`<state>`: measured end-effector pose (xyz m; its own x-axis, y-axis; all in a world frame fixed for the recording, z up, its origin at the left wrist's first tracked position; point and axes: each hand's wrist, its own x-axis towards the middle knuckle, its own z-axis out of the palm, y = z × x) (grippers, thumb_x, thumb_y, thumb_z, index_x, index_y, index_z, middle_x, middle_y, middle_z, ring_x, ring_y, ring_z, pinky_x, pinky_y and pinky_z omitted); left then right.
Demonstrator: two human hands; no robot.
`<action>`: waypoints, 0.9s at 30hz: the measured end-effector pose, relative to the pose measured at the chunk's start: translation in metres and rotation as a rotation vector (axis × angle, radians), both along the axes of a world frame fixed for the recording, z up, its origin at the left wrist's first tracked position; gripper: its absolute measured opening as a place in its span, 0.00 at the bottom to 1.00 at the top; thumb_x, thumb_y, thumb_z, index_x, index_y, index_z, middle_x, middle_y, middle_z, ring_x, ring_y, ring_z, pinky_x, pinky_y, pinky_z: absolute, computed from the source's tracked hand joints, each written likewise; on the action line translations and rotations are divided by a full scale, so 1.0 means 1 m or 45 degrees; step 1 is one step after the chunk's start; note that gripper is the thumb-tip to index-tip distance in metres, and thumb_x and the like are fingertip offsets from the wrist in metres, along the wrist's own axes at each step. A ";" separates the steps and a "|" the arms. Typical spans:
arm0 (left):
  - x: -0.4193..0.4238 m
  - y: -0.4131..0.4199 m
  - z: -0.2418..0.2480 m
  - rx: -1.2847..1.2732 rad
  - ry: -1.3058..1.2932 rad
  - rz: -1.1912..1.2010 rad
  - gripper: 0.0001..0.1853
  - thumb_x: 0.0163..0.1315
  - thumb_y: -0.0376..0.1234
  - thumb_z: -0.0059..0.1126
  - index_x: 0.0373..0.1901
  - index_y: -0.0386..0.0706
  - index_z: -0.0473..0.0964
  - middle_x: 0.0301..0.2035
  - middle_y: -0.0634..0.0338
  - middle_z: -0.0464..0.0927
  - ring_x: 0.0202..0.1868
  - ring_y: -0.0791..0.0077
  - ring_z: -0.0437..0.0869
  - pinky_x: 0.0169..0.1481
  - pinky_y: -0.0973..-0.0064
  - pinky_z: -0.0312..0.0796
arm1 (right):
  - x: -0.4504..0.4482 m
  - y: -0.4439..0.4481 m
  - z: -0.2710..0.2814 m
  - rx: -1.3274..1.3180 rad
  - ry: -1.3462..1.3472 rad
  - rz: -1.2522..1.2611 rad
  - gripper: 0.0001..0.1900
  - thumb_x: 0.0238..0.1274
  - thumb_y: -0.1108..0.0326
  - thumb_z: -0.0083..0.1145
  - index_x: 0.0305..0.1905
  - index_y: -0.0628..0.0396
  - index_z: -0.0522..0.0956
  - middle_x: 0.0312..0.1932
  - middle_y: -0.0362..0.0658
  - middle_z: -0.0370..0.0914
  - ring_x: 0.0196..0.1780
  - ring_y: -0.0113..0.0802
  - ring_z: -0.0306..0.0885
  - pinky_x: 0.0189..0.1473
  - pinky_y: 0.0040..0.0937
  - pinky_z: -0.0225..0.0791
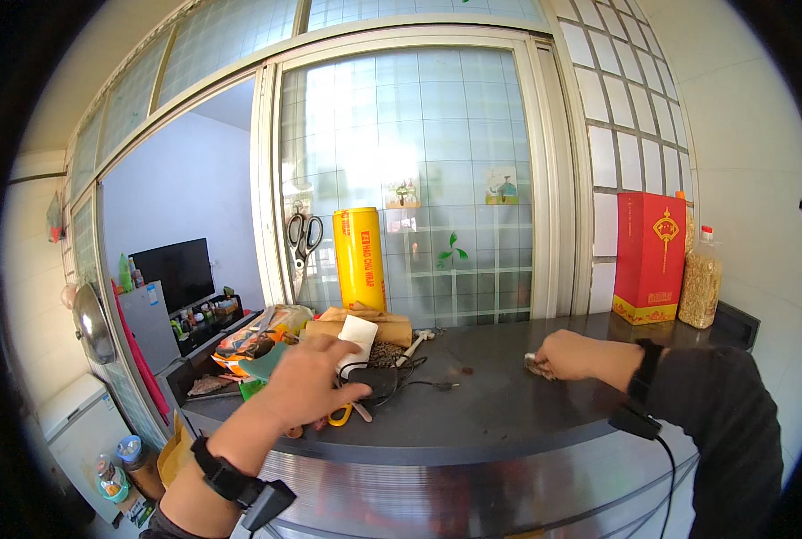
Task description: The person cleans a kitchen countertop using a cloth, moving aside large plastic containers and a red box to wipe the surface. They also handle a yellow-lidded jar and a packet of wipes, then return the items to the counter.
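Above the left part of the dark countertop [488, 404], my left hand [313, 384] is spread, thumb apart from the fingers, with nothing visibly gripped. Its fingertips overlap a white folded paper or card [358, 337]; whether they touch it is unclear. Just right of the thumb lies a dark pouch or device [374, 384] among black cables with a plug [447, 386]. Scissors with a yellow handle [340, 416] lie below the hand. My right hand [569, 355] is low over the countertop's right half, fingers closed around a small crumpled greyish wad [537, 367], mostly hidden.
A yellow roll of wrap [359, 259] stands by the sliding glass window [408, 135], where black-handled scissors [303, 239] hang. Plastic packages [259, 337] and a brown roll [401, 328] crowd the left. A red box [649, 259] and a grain-filled bottle [699, 286] stand right.
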<state>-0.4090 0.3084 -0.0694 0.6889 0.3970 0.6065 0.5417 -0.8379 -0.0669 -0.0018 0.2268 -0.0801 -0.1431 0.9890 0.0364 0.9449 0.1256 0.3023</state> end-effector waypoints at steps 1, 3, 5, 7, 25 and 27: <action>0.009 -0.004 -0.001 -0.052 0.079 0.061 0.28 0.52 0.48 0.66 0.53 0.46 0.74 0.46 0.49 0.75 0.53 0.51 0.75 0.56 0.58 0.68 | 0.003 0.013 -0.001 0.034 -0.038 -0.028 0.12 0.56 0.63 0.58 0.44 0.52 0.81 0.35 0.50 0.81 0.40 0.48 0.80 0.43 0.41 0.73; 0.023 -0.009 -0.007 -0.004 0.148 0.032 0.29 0.52 0.49 0.67 0.53 0.47 0.74 0.47 0.47 0.75 0.53 0.48 0.74 0.57 0.57 0.68 | 0.001 0.040 -0.005 0.089 0.278 -0.011 0.14 0.57 0.65 0.57 0.48 0.51 0.81 0.36 0.49 0.82 0.41 0.45 0.80 0.44 0.39 0.72; 0.029 -0.011 -0.011 0.025 0.191 0.101 0.27 0.52 0.49 0.66 0.53 0.50 0.74 0.45 0.48 0.77 0.52 0.49 0.75 0.57 0.57 0.68 | -0.008 0.062 -0.007 0.077 0.518 0.000 0.16 0.59 0.68 0.56 0.52 0.50 0.80 0.38 0.48 0.82 0.41 0.42 0.80 0.44 0.37 0.71; 0.031 -0.010 -0.014 0.000 0.267 0.195 0.27 0.53 0.48 0.66 0.54 0.50 0.74 0.45 0.49 0.77 0.52 0.49 0.75 0.57 0.57 0.68 | -0.021 0.078 -0.006 0.018 0.706 -0.005 0.19 0.60 0.71 0.53 0.57 0.48 0.78 0.41 0.46 0.82 0.43 0.40 0.79 0.45 0.35 0.70; 0.033 0.001 -0.024 0.226 0.045 0.245 0.14 0.54 0.41 0.61 0.38 0.44 0.79 0.30 0.53 0.81 0.36 0.57 0.83 0.45 0.63 0.72 | -0.080 0.043 0.008 -0.186 0.364 0.507 0.19 0.62 0.69 0.53 0.57 0.40 0.77 0.36 0.50 0.76 0.44 0.48 0.76 0.45 0.42 0.67; 0.032 0.000 -0.025 0.211 0.028 0.231 0.13 0.54 0.41 0.62 0.38 0.44 0.79 0.30 0.53 0.81 0.36 0.58 0.83 0.45 0.63 0.72 | -0.081 0.038 0.007 -0.167 0.408 0.566 0.19 0.61 0.69 0.54 0.57 0.39 0.77 0.34 0.51 0.75 0.42 0.49 0.76 0.44 0.42 0.67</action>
